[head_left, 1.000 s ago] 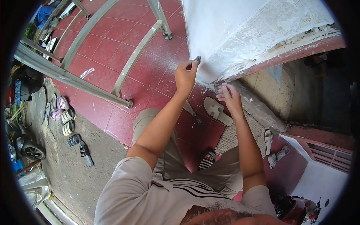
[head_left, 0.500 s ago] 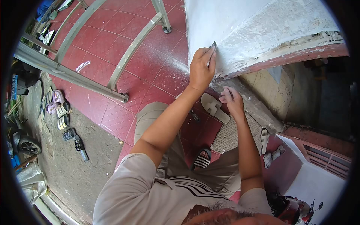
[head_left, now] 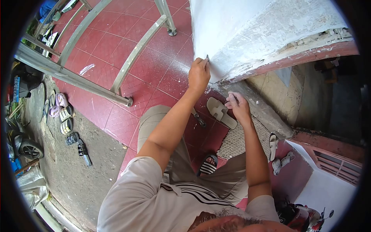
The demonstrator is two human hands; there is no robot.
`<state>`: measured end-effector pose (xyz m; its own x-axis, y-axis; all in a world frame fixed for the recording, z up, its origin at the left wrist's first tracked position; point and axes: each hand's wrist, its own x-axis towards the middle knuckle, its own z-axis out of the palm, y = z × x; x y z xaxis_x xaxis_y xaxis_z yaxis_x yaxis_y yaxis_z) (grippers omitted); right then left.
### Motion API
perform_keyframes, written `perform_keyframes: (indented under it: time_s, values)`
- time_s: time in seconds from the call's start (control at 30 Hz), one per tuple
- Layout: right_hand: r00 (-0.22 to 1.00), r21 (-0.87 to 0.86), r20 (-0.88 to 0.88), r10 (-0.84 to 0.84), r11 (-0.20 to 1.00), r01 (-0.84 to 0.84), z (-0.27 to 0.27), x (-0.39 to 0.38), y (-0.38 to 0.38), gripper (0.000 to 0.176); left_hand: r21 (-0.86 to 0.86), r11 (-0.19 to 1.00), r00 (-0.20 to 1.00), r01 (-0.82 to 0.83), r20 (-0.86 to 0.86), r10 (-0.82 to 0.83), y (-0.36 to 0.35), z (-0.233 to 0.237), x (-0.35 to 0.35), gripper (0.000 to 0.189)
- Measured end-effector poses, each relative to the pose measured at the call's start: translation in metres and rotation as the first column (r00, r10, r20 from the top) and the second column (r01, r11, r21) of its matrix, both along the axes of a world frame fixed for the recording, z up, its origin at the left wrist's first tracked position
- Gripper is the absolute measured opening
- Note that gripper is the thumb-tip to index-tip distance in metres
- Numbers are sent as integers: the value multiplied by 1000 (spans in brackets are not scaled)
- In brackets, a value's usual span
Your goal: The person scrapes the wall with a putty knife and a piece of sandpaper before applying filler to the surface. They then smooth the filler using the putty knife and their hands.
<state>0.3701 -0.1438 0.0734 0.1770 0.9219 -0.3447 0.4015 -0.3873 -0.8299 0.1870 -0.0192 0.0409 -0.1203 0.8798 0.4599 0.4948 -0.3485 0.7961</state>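
My left hand (head_left: 199, 76) is closed on a small scraper (head_left: 207, 58), with only its dark tip showing past the fingers. The tip is at the lower left edge of a white plastered wall (head_left: 247, 34). My right hand (head_left: 238, 106) is apart from the wall, over the step edge and near a beige sandal (head_left: 221, 112). Its fingers are curled and coated with white dust; what they hold, if anything, is too small to make out.
White dust lies on the red tiled floor (head_left: 127, 50) beside the wall. A metal frame (head_left: 77, 80) stands at the left. On the floor between my legs and the wall is a dark-ended tool (head_left: 199, 120). A textured mat (head_left: 247, 137) lies below my right hand. Several sandals are outside at left.
My left hand has moved left and slightly down along the wall's edge with the scraper. My right hand has shifted only slightly, its fingers still curled.
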Motion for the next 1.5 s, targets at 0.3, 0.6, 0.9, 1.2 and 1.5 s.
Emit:
perform_keyframes:
  time_s: [0.3,0.6,0.9,1.2,1.5]
  values:
    - [1000,-8,17,-10,1000,11,11,2,-7,37,-69,998,1000,-5,15,6,2,0,5,17]
    - [999,2,47,-4,1000,4,16,7,-6,35,230,973,990,-10,140,-23,-1,30,11,18]
    - [997,-7,76,11,1000,-10,22,4,-6,33,225,974,990,33,126,-63,0,39,9,20]
    - [993,6,102,54,998,-55,22,5,-8,32,-556,826,995,-96,-48,84,8,-63,-21,20]
    - [987,-14,129,91,996,-90,33,-1,-9,35,-213,967,944,143,322,-69,12,-19,-15,19]
